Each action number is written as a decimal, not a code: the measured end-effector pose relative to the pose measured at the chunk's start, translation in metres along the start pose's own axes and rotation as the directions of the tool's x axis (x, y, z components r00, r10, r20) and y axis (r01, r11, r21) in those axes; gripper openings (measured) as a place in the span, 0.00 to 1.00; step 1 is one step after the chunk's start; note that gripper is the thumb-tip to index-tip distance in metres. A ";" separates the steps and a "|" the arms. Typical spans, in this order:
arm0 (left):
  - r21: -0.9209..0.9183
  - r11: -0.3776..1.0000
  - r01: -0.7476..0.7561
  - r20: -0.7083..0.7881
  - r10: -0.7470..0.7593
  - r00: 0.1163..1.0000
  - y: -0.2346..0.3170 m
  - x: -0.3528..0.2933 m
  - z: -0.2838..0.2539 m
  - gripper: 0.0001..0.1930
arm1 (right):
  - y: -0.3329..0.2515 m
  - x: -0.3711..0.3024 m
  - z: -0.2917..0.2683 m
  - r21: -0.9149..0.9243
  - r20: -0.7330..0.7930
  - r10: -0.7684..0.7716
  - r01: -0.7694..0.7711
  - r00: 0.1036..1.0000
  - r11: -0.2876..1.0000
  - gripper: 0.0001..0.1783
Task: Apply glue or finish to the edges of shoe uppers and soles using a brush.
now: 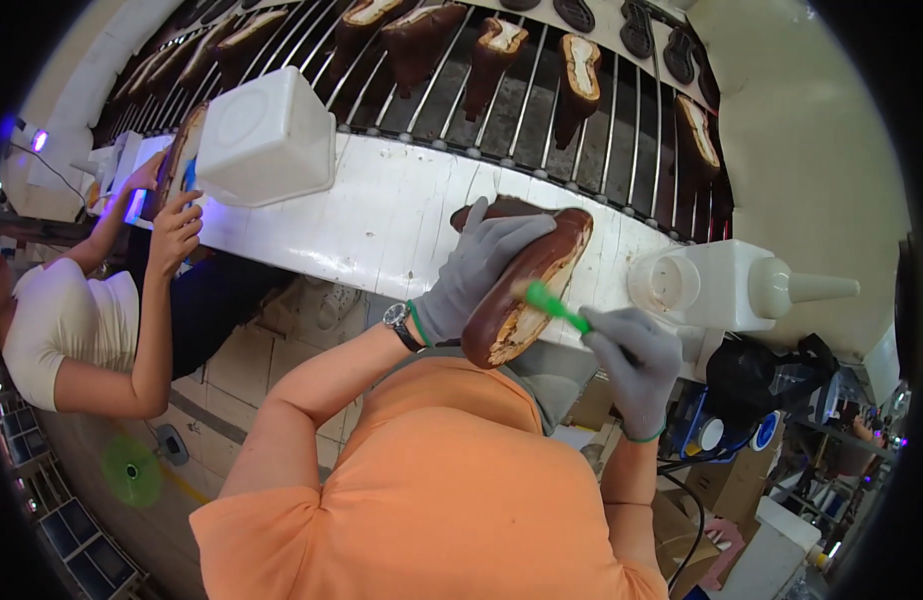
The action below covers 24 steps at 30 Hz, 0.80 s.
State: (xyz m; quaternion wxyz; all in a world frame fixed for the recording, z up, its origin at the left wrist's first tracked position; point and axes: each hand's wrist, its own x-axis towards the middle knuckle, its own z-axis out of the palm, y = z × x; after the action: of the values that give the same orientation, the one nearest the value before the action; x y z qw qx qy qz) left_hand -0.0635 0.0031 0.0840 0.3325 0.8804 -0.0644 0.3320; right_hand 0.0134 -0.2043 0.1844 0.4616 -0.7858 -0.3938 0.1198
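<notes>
My left hand (477, 265), in a grey glove, is wrapped round a brown shoe upper (494, 310) that is tilted with its pale underside facing right. The underside shows a cream middle and a rough tan border. In my gloved right hand (637, 360) is a green-handled brush (557, 304), its head against the underside and slightly blurred. Behind my left hand, a dark brown part (512, 207) reaches over the white bench; whether it belongs to the same upper I cannot tell. A round translucent cup (672, 282) stands to the right of the upper.
Beyond the white bench (382, 235) runs a roller rack (527, 115) with several brown uppers, undersides up, and dark soles behind. A white box (262, 140) stands at left, a white spouted bottle (757, 285) at right. A co-worker (77, 330) handles another upper at far left.
</notes>
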 end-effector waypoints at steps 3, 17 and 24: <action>0.036 0.999 -0.001 0.126 -0.004 0.992 0.003 0.003 -0.017 0.34 | -0.029 -0.002 -0.011 -0.087 0.152 -0.275 0.290 0.949 0.953 0.16; -0.370 0.863 0.344 0.520 -0.114 0.846 -0.011 0.022 -0.050 0.46 | -0.047 0.009 -0.018 -0.169 -0.011 -0.246 0.240 0.969 0.956 0.12; -0.274 0.948 0.160 0.562 0.023 0.827 -0.025 0.029 -0.050 0.49 | -0.034 0.010 -0.027 -0.081 -0.271 -0.024 0.002 0.962 0.997 0.11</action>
State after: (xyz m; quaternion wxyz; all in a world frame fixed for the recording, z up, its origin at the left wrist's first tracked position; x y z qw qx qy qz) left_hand -0.0602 0.0568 0.1164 0.4448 0.8772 -0.1778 0.0339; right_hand 0.0175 -0.2056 0.2289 0.4803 -0.8101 -0.3363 -0.0081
